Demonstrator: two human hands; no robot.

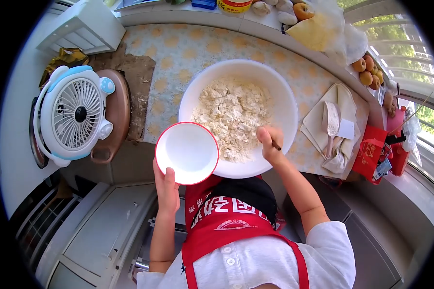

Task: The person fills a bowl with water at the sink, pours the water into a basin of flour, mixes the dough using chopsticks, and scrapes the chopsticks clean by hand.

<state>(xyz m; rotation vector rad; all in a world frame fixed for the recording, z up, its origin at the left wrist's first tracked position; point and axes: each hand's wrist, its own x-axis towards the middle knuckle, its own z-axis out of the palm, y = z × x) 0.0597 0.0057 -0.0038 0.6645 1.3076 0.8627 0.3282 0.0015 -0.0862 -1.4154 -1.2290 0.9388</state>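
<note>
A large white basin stands on the table, holding crumbly, shaggy flour dough. My left hand grips a white bowl with a red rim, its thumb over the near edge. That bowl is tilted toward me, shows only its white inside, and overlaps the basin's lower left rim. Over the right side of the basin, my right hand is closed around dark brown chopsticks. Only their upper end pokes out of the fist; the rest is hidden by the hand.
A blue-and-white fan stands at the left beside a brown pot-like appliance. On the right, a flour-dusted scoop lies on folded cloth. Fruit lines the window ledge, with a red bag below.
</note>
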